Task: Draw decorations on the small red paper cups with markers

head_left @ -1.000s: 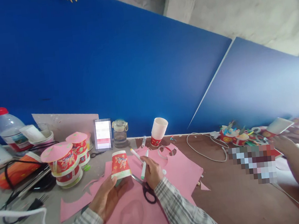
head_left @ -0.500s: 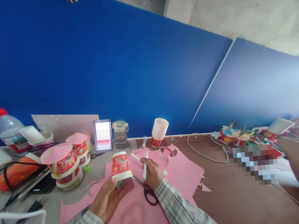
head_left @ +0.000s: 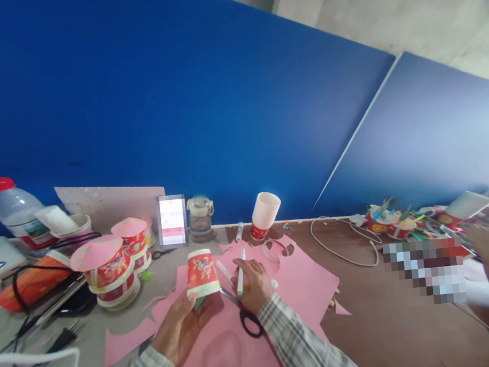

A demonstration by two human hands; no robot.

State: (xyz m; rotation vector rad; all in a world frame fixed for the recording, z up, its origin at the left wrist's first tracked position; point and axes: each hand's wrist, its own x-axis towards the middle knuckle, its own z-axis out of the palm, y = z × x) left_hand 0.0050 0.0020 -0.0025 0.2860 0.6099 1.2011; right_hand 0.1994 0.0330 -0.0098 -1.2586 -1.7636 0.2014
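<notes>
Centrally, left hand (head_left: 178, 328) grips a paper cup (head_left: 201, 274), right hand (head_left: 252, 284) a marker (head_left: 240, 273), over pink paper (head_left: 306, 284).

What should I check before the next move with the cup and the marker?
1. Left hand grips the upside-down red paper cup: ok.
2. Right hand holds the marker: ok.
3. Marker cap off: cannot tell.
4. Scissors lie on the pink sheet, partly under the right wrist, blades near the cup: not ok.
5. Pink sheet lies flat under both hands: ok.
6. Another person's hand stays apart at the far right: ok.
</notes>
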